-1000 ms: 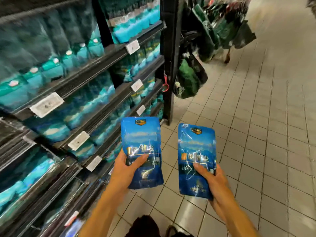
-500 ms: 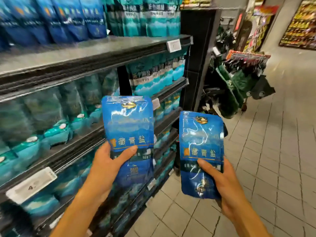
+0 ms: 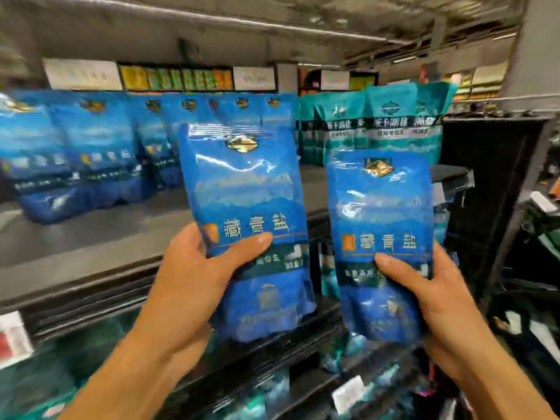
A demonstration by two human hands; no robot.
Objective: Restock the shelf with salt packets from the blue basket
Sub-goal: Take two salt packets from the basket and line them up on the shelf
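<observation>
Two blue salt packets are held up side by side in front of the shelf (image 3: 100, 237), one in each hand. The left hand (image 3: 194, 286) grips the left salt packet (image 3: 245, 201) at its lower half: the thumb lies across the printed front just under the row of white characters, and the fingers are curled round behind the packet, out of sight. This packet stands upright, tilted slightly to the left at the top, and sits a little higher than the other. The right hand (image 3: 436, 304) grips the right salt packet (image 3: 381, 213) in the same way, the thumb pressed on the dark band of its front and the fingers wrapped round its right edge and back. The two packets are close but do not touch; a narrow gap shows between them.

Behind the left packet, a row of matching blue packets (image 3: 91, 153) stands upright toward the back of the top shelf board, with bare grey board in front of them. To their right, behind the right packet, stands a group of teal packets (image 3: 385, 122) on the same level. Lower shelves hold more teal packets, blurred. A white price tag (image 3: 348, 392) hangs on a lower shelf edge. The blue basket is not in view.
</observation>
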